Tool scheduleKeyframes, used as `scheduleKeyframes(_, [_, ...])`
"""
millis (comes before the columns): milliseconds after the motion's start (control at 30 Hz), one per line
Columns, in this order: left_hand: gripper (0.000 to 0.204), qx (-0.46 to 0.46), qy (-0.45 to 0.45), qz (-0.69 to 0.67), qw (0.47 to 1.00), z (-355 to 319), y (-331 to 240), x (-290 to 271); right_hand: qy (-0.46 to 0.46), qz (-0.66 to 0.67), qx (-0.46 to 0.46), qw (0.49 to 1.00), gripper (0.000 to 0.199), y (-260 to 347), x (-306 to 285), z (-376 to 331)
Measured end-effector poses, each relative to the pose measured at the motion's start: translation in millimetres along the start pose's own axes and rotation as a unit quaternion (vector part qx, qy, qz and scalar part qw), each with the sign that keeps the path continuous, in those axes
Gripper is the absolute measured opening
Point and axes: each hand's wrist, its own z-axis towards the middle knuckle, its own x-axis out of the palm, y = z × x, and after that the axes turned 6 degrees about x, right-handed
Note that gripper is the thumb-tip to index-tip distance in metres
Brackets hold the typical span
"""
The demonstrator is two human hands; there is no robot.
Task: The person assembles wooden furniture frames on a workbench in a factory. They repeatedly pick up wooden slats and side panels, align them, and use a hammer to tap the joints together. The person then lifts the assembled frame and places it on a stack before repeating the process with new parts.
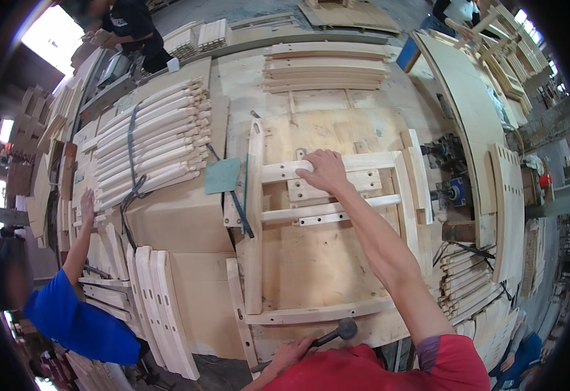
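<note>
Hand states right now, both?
Left hand: closed, holding a mallet.
Right hand: over a wooden rail; whether it grips cannot be told.

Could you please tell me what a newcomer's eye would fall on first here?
Probably the pale wooden frame at the centre, with the right hand on its upper rail. Next, the dark mallet held in the left hand near the lower edge, and the strapped wooden pieces at upper left.

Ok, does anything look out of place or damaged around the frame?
No obvious damage or spill shows around the wooden frame. Only the green square looks slightly odd, sitting askew beside the bundled rods.
</note>
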Motion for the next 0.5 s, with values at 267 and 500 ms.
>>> scheduleKeyframes(267, [0.048, -0.078, -0.149, -0.162, 0.972, 25, -32, -105, -0.014, 0.004, -0.005, 1.0, 0.048, 4, 6, -2])
scheduleKeyframes(500, [0.034, 0.043, -0.41, -0.309, 0.857, 97, -70, -181, -0.023, 0.016, -0.011, 1.0, 0.047, 0, 4, -5])
